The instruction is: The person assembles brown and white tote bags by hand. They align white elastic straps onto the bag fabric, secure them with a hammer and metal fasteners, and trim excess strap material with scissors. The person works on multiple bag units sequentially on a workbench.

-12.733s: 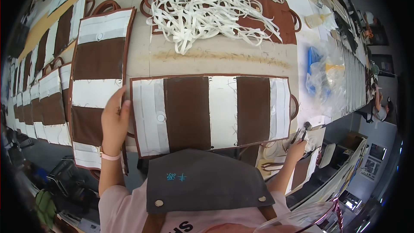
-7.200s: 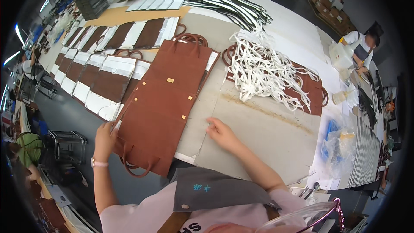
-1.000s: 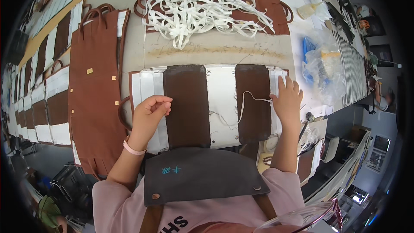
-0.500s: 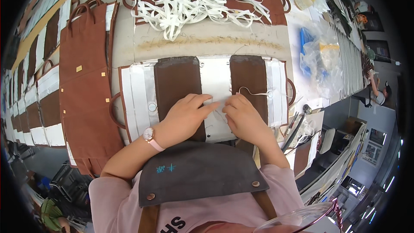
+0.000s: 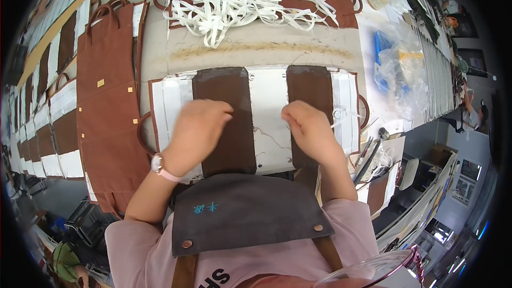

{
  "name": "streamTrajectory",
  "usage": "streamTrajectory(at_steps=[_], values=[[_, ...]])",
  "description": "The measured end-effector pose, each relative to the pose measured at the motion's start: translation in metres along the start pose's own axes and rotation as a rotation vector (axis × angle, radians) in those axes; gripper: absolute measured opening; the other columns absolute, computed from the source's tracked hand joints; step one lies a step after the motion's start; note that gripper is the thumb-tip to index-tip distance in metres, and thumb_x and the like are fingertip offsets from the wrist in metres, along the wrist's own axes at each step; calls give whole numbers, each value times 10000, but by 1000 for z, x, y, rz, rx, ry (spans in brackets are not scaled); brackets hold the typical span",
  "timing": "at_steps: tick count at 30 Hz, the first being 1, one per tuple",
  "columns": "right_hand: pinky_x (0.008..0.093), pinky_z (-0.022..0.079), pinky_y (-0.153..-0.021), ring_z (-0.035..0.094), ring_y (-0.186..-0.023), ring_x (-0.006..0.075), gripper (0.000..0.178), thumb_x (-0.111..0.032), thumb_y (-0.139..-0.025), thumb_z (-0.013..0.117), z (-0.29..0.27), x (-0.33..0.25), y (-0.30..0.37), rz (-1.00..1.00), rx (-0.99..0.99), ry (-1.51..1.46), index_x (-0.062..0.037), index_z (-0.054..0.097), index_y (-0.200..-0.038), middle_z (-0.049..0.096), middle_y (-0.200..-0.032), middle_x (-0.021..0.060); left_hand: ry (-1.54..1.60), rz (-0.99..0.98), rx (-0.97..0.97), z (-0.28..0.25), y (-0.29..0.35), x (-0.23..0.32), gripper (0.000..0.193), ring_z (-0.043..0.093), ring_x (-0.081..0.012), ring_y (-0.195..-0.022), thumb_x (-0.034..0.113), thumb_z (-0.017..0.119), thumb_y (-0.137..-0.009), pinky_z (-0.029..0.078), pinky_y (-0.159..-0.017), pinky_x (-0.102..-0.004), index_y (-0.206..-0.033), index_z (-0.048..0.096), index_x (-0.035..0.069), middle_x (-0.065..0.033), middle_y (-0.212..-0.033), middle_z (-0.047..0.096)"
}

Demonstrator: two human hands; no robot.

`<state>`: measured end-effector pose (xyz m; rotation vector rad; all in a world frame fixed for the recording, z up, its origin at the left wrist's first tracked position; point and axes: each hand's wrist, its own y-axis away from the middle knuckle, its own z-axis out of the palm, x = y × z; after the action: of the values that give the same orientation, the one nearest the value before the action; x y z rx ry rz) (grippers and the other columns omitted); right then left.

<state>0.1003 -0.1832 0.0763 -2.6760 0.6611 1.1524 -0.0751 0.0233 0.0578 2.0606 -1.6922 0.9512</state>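
Worktable [image 5: 266, 48], striped panel [image 5: 266, 106] — under both hands [image 5: 250, 128]

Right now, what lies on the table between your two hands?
In the head view, between the left hand and the right hand lies the white middle strip of the brown-and-white panel, with a thin thread across it.
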Motion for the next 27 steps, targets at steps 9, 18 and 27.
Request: streamTrajectory(at_steps=[9, 18, 27], values=[[235, 425, -636, 521, -698, 65, 70, -45, -942, 603, 9, 3, -54, 387, -253, -525, 2, 649, -968, 582, -758, -7, 184, -605, 441, -49, 84, -86, 323, 629, -238, -1034, -19, 640, -905, 522, -875, -303, -1223, 626, 34, -109, -1195, 636], [209, 415, -635, 506, -700, 48, 153, -30, -928, 599, 56, -2, -117, 320, -472, -682, -7, 648, -1071, 602, -827, -22, -226, -113, 160, -68, 51, -68, 306, 629, -276, -1128, 8, 680, -847, 501, -975, -406, -1146, 689, 74, -100, -1165, 675], [337, 505, -686, 649, -728, 197, 116, -91, -919, 624, 76, -1, -132, 233, -326, -137, 14, 638, -965, 651, -857, 109, -457, -13, -247, -23, 27, -79, 843, 419, -239, -1376, 449, 732, -785, 300, -1140, -523, -1462, 438, 43, -87, -1501, 448]])
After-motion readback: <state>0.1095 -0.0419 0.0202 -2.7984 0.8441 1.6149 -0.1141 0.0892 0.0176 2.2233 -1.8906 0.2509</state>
